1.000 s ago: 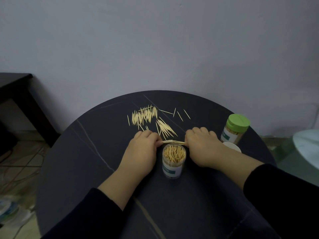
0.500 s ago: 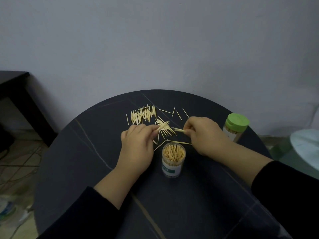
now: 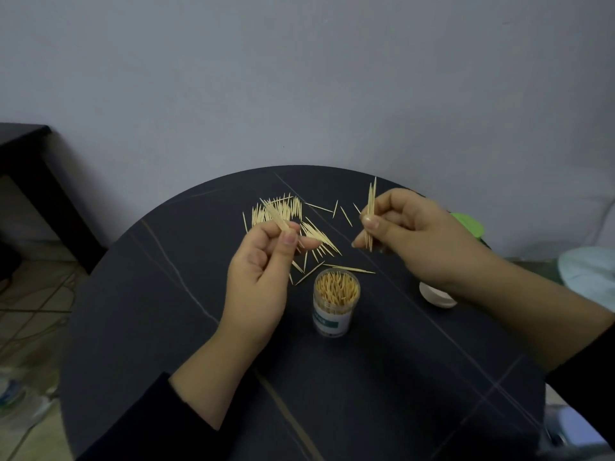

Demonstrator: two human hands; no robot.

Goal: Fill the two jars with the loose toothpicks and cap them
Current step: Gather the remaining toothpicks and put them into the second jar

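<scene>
An uncapped clear jar (image 3: 336,301) packed with toothpicks stands in the middle of the round dark table (image 3: 166,327). Behind it loose toothpicks (image 3: 316,234) lie scattered on the tabletop. My left hand (image 3: 263,277) is raised left of the jar and pinches a small bundle of toothpicks between thumb and fingers. My right hand (image 3: 409,237) is lifted to the right and pinches another bundle held upright. The second jar's green cap (image 3: 467,224) peeks out behind my right hand; its body is hidden. A white lid (image 3: 436,296) lies under my right wrist.
A grey wall rises just behind the table. A dark side table (image 3: 30,161) stands at the left. A pale round object (image 3: 589,274) sits off the table's right edge. Cables lie on the floor at the left.
Both hands have risen off the table and moved apart, each lifting a bundle of toothpicks. A few toothpicks now lie just behind the open jar.
</scene>
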